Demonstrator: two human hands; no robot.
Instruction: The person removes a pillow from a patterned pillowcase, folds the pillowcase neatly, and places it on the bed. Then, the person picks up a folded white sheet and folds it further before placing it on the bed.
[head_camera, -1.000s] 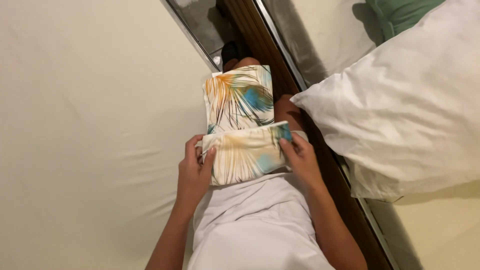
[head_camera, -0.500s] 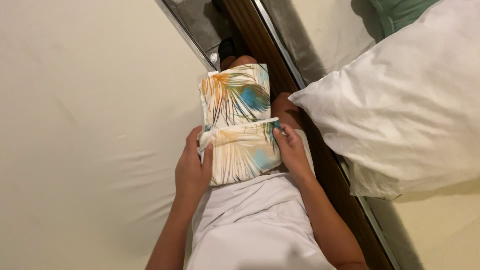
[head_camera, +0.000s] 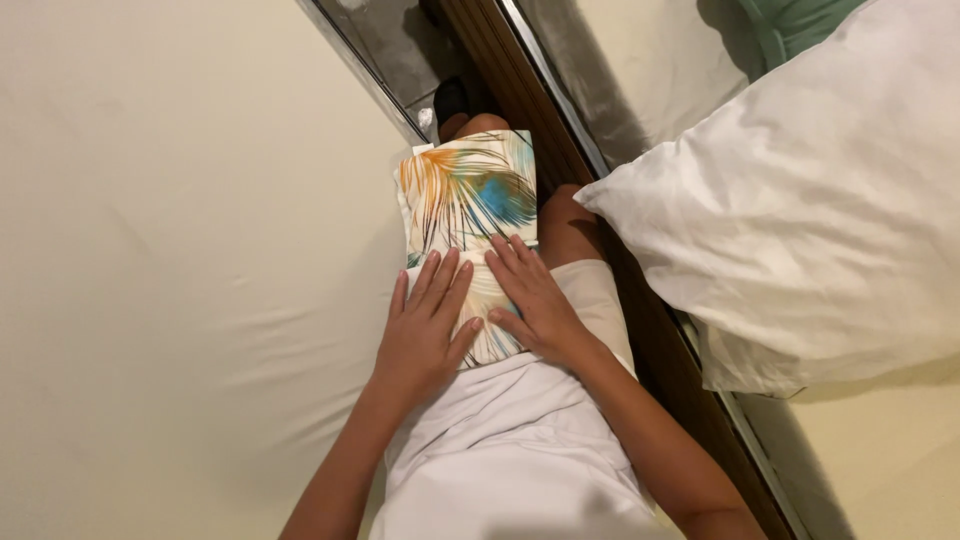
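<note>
A folded cloth printed with orange and blue-green leaves (head_camera: 468, 215) lay on the person's lap, its near end covered by both hands. The left hand (head_camera: 425, 330) rested flat on it with fingers spread, gripping nothing; the right hand (head_camera: 532, 295) pressed flat beside it, likewise open. A cream bed sheet (head_camera: 170, 250) stretched to the left, and a white pillow (head_camera: 800, 200) lay to the right.

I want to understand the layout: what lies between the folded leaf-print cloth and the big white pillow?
In the head view, the person's bare knee and a dark wooden strip lie between the folded leaf-print cloth and the white pillow.
</note>
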